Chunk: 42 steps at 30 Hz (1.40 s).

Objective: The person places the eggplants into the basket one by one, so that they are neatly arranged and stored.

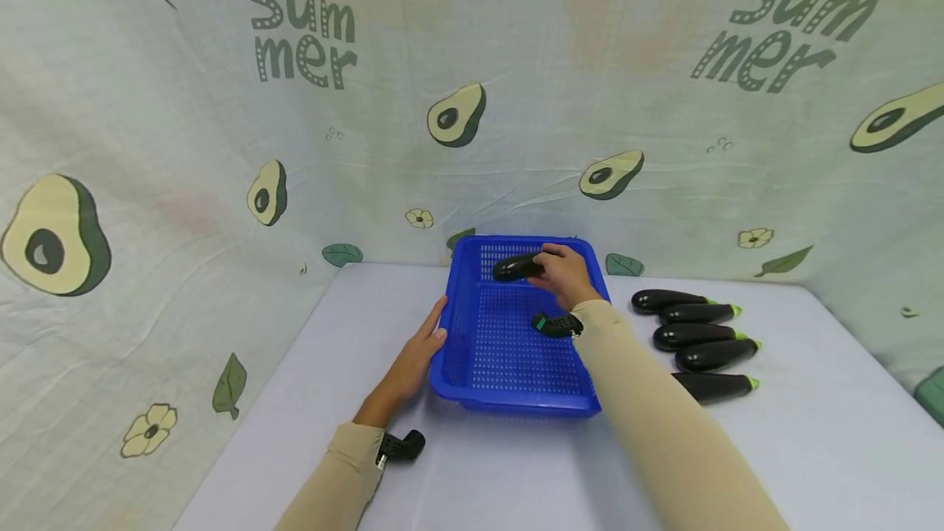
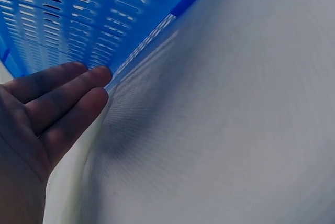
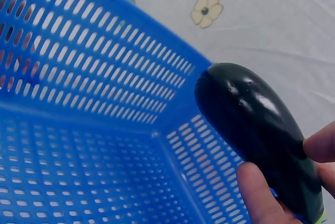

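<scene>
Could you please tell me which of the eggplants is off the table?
The eggplant held in the right hand, above the blue basket; the other five eggplants lie on the table, to the basket's right.

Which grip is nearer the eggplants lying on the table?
Right grip: left of those eggplants, over the blue plastic basket. Left grip: farther left, at the basket's left side.
</scene>
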Available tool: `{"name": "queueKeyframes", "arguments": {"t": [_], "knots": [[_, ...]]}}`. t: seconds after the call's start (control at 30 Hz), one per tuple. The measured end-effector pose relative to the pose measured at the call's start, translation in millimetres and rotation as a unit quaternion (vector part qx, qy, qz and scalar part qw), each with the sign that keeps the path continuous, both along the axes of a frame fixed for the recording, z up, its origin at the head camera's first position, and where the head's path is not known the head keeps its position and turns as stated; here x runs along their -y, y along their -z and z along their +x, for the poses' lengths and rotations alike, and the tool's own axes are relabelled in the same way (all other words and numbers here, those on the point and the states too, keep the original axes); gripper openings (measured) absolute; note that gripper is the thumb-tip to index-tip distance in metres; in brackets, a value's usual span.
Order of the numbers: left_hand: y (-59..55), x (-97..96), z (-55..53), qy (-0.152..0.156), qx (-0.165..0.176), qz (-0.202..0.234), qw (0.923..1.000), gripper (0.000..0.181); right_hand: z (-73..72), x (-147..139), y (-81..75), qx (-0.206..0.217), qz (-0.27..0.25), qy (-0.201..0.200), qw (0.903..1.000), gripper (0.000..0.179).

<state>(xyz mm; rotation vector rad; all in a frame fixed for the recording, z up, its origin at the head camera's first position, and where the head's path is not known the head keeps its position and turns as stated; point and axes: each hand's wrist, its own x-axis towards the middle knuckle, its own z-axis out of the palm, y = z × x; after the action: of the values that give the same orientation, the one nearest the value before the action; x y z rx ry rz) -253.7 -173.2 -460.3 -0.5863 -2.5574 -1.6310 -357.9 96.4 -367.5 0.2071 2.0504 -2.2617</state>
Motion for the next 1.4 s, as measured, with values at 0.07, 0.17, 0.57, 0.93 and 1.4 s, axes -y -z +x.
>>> {"name": "queueKeyframes", "arguments": {"t": [0.07,0.17,0.57,0.93,1.4], "knots": [[-3.1,-0.2,0.9,0.004,0.006,-0.001,1.0,0.058,-1.1,1.3,2.5,0.006,0.001,-0.003,1.0,0.054],[-16.5,-1.3,7.8,0.012,0.017,-0.003,0.9998,0.058,-1.6,2.3,5.7,0.013,0.001,-0.008,0.9999,0.054],[-16.0,-2.7,7.0,0.008,0.008,0.033,0.9994,0.057,-0.9,-0.1,15.1,0.039,-0.01,0.024,0.9989,0.054],[-24.2,-4.2,10.9,0.024,0.026,0.017,0.9992,0.058,-2.6,-1.6,16.3,0.047,-0.02,0.038,0.998,0.053],[1.3,-2.4,-1.1,-0.002,-0.001,0.018,0.9998,0.058,-5.2,3.9,20.1,0.051,-0.01,0.028,0.9983,0.056]]}}
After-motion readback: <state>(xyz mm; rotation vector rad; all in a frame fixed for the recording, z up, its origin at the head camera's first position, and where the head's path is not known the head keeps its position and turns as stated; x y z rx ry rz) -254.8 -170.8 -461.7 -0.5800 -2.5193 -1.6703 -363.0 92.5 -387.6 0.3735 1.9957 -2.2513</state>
